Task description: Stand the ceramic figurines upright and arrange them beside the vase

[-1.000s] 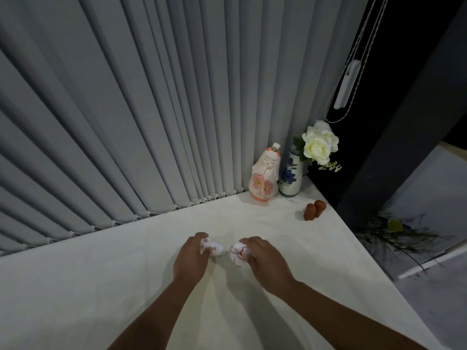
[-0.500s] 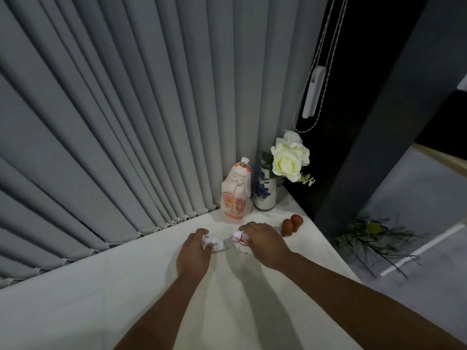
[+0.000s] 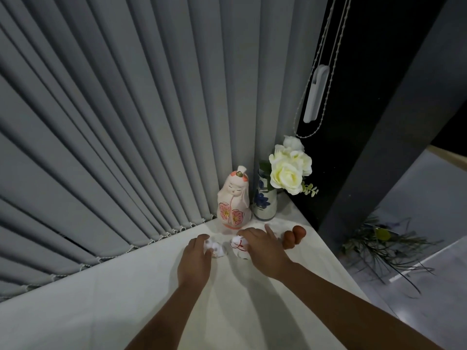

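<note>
A blue-and-white vase with cream roses stands in the table's far corner. Just left of it a pink doll figurine stands upright. My left hand grips a small white figurine on the table. My right hand holds a second small white figurine with a red cord, a short way in front of the doll; my little finger is lifted. A brown two-lobed figurine rests on the table to the right of my right hand.
The white table ends at a right edge near the brown figurine. Grey vertical blinds hang along the back. A blind cord with a white pull hangs above the vase. A plant lies on the floor at the right.
Both hands have carried the small white figurines forward across the table, closer to the doll and the vase. The view has shifted toward that corner.
</note>
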The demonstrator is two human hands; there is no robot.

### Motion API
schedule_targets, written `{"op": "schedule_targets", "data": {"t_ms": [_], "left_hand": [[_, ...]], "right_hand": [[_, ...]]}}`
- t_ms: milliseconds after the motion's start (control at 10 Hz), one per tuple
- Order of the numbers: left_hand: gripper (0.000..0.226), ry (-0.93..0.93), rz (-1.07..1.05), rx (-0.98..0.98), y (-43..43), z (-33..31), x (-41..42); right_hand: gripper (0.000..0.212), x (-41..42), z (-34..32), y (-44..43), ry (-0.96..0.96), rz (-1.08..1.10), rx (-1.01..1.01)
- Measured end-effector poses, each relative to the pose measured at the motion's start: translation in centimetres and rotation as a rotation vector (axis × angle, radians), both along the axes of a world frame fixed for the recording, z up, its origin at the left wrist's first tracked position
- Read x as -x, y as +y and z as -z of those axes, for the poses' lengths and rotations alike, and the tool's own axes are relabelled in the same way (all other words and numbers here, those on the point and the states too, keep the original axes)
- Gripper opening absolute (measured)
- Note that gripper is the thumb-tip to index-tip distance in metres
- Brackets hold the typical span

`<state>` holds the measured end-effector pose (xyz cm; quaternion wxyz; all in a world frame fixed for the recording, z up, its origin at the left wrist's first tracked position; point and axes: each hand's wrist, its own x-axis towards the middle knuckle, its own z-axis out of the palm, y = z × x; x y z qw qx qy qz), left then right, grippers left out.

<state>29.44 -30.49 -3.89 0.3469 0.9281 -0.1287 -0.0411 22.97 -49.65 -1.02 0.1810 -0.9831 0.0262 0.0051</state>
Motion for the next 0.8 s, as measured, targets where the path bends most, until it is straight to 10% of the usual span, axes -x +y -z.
{"op": "schedule_targets", "data": {"t_ms": [800], "left_hand": [[0.057, -0.057, -0.052, -0.125, 4.9, -2.9, 4.6]], "right_hand": [[0.057, 2.5, -4.0, 2.8, 0.019, 0.044, 0.042]]}}
